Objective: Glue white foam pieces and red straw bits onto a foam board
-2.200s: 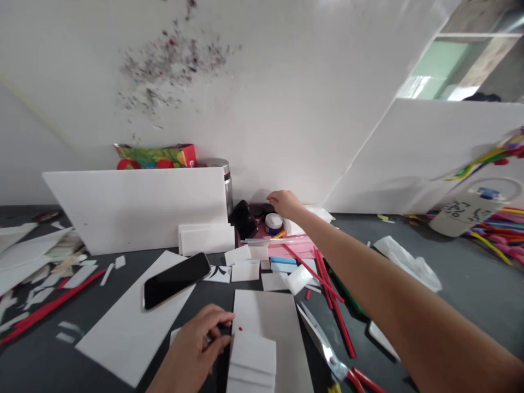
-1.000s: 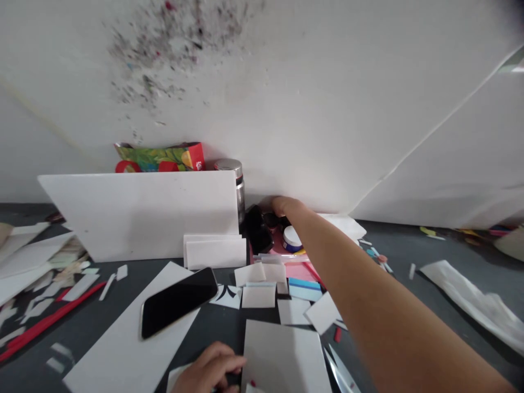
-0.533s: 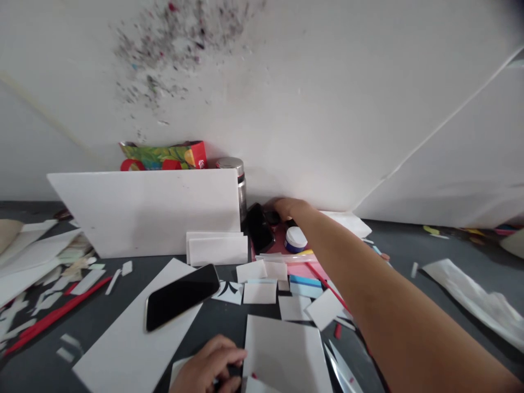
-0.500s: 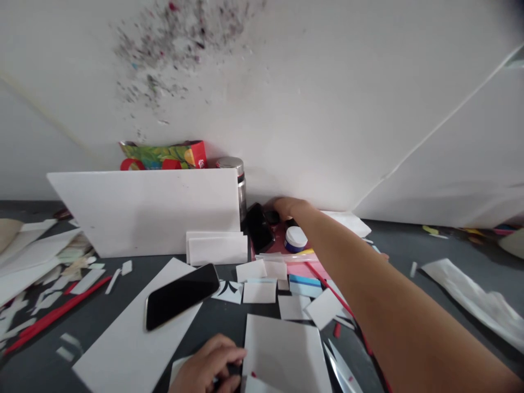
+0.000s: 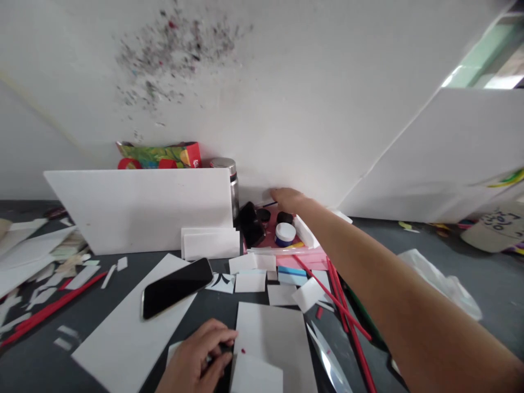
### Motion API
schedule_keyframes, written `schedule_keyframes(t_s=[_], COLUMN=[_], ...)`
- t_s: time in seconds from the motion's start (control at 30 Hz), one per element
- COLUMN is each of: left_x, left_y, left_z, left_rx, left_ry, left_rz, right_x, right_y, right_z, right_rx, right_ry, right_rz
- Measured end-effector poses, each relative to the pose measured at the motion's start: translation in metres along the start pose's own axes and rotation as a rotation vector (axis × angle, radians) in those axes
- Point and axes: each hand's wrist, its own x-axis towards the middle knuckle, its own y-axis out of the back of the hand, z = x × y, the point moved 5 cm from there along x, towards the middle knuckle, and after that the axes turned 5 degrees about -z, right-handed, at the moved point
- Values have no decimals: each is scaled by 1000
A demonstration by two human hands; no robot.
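Note:
My left hand [image 5: 200, 352] rests at the left edge of a white board [image 5: 273, 333], with its fingers half bent and thumb and forefinger apart; nothing shows between them. A smaller white piece [image 5: 257, 375] lies on that board. My right hand [image 5: 287, 200] reaches far back to the foot of the wall, above a pink tray-like surface [image 5: 270, 238]. Close by its fingertips is a thin dark blue stick [image 5: 269, 204]; whether it is gripped I cannot tell. Below that hand are a white and blue jar [image 5: 285, 233] and several black objects [image 5: 263, 216].
A black phone [image 5: 177, 288] lies on a long white sheet. Behind stand a large white board [image 5: 139, 210] and a steel flask [image 5: 233, 185]. White cards [image 5: 250, 282], red strips [image 5: 358, 349] and a shiny blade-like tool [image 5: 329, 360] lie ahead. Scraps [image 5: 49, 295] litter the left.
The view has shifted to the right. My right hand has moved a little farther back and up towards the wall, and the blue stick now shows beside it. My left hand stays by the board.

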Motion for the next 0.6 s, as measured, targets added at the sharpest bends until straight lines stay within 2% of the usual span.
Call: schedule_keyframes(t_s=[0.17,0.27,0.43,0.53,0.6], left_x=[-1,-1,0,0,0], left_y=[-1,0,2,2,2], left_z=[-3,-1,6,7,7], left_rx=[-13,-20,-28,-47,-50], left_ry=[4,20,37,47,42], left_rz=[-10,-15,-46,-56,-52], right_x=[-29,-59,-95,-102,-102], right_y=[21,18,-27,-52,-62], right_z=[17,32,30,19,11], right_rx=[1,73,294,413,483], right_ry=[-144,-236,-316,-357,-363], right_rz=[38,70,-40,-48,-23])
